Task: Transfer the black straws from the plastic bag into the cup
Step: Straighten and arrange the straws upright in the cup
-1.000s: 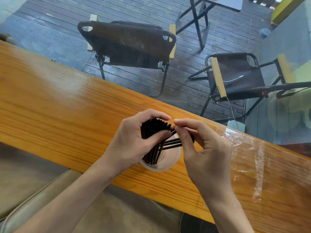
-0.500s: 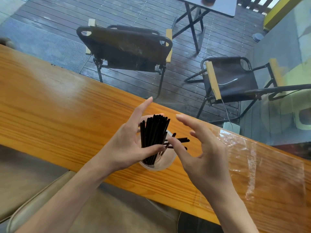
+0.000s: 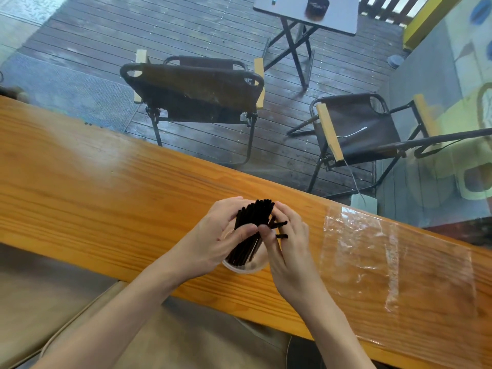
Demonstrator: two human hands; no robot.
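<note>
A bundle of black straws (image 3: 251, 225) stands in a clear plastic cup (image 3: 246, 268) near the front edge of the wooden counter (image 3: 106, 198). My left hand (image 3: 213, 241) wraps the bundle from the left, thumb across its front. My right hand (image 3: 288, 246) presses against the bundle from the right, its fingers around the straws; two straw ends stick out sideways between those fingers. The clear plastic bag (image 3: 386, 262) lies flat on the counter to the right, with no straws visible in it.
Beyond the counter's far edge lies a wooden deck with two black folding chairs (image 3: 197, 94) (image 3: 359, 129) and a small grey table (image 3: 308, 12). A beige seat cushion (image 3: 66, 302) sits below the counter on my side.
Both hands opened away from the straws half a second ago and have now closed back around the bundle, gathering it upright in the cup. The camera has tilted slightly upward.
</note>
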